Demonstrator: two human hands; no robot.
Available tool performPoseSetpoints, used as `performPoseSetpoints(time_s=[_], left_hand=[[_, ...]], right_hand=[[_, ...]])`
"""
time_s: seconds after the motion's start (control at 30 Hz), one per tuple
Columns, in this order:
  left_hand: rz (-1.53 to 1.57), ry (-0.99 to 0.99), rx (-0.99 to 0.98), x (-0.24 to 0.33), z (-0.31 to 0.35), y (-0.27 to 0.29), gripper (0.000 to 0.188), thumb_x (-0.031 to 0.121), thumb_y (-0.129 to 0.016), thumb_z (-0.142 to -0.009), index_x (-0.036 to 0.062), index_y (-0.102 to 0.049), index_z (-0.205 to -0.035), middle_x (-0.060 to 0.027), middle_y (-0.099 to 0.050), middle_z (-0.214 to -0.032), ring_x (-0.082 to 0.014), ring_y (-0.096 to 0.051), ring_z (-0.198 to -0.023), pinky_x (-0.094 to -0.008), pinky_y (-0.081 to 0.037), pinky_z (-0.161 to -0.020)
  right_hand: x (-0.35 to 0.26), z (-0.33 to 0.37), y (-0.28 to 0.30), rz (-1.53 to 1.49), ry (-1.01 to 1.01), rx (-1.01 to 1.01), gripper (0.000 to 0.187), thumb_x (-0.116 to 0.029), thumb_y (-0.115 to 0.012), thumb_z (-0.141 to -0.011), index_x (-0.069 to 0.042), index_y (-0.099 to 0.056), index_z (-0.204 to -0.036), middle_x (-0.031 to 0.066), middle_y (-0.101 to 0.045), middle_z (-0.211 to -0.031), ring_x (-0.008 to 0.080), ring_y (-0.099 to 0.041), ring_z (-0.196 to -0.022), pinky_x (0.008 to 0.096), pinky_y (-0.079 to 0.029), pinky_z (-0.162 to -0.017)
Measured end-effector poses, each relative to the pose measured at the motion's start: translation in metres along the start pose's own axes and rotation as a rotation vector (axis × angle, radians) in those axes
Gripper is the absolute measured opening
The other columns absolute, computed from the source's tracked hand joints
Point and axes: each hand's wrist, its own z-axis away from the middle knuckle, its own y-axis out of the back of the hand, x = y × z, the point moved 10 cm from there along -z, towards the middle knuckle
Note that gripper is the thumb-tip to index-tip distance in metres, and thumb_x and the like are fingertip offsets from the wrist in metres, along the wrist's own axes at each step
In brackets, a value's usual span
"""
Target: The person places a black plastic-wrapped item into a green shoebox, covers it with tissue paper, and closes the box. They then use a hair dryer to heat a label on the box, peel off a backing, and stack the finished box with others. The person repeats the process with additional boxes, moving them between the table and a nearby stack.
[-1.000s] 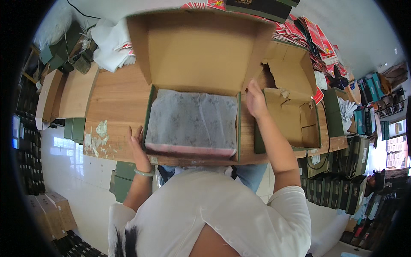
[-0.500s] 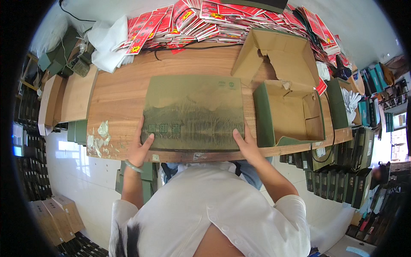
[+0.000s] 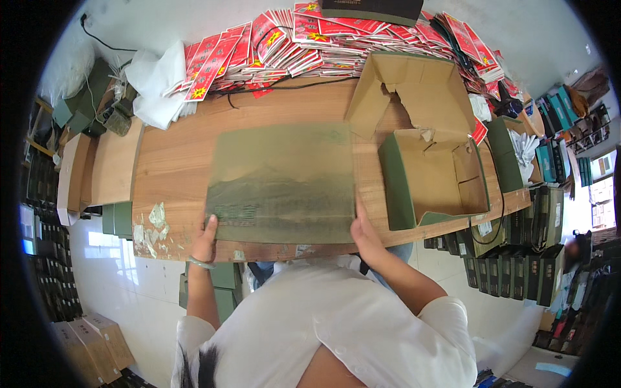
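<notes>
Two hands busy: my left hand (image 3: 205, 238), thumb over the edge, holds the left side of the shut green box (image 3: 281, 184), near the table's (image 3: 171, 174) front; my right hand (image 3: 366, 234) holds its right side; right of it, a torn open box (image 3: 398, 184). Handling it shut seems the step, calling for even pressure. Its lid, up a second ago, is down!
</notes>
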Motion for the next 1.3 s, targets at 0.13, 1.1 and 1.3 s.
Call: performPoseSetpoints(time_s=[0.13, 1.1, 1.3], left_hand=[[0.134, -0.016, 0.132, 0.006, -0.008, 0.050, 0.055, 0.019, -0.052, -0.097, 0.0049, -0.031, -0.146, -0.0134, -0.045, -0.139, -0.0212, -0.047, -0.123, -0.0322, -0.037, -0.104], [-0.814, -0.846, 0.624, 0.139, 0.067, 0.076, 0.119, 0.020, -0.081, -0.069, 0.0046, 0.007, -0.148, -0.0237, -0.014, -0.151, -0.0362, -0.021, -0.139, -0.0475, -0.020, -0.115], [-0.999, -0.996, 1.017, 0.144, 0.098, 0.017, 0.084, 0.014, -0.067, -0.084, -0.0003, -0.011, -0.145, -0.0277, -0.025, -0.143, -0.0373, -0.030, -0.133, -0.0494, -0.024, -0.113]], right_hand=[[-0.122, -0.005, -0.050, 0.396, 0.590, -0.251, 0.092, -0.067, -0.041, -0.087, 0.000, -0.023, -0.147, 0.0255, -0.012, -0.154, 0.0398, -0.006, -0.144, 0.0525, -0.009, -0.114], [-0.036, -0.013, 0.302, 0.721, 0.173, 0.784, 0.034, -0.026, -0.061, -0.085, 0.000, -0.063, -0.107, 0.0221, -0.063, -0.100, 0.0390, -0.058, -0.101, 0.0435, -0.046, -0.086], [0.079, 0.096, 0.414, 0.938, -0.455, 0.835, 0.056, -0.043, -0.060, -0.086, 0.001, -0.058, -0.119, 0.0270, -0.064, -0.103, 0.0402, -0.061, -0.098, 0.0461, -0.048, -0.087]])
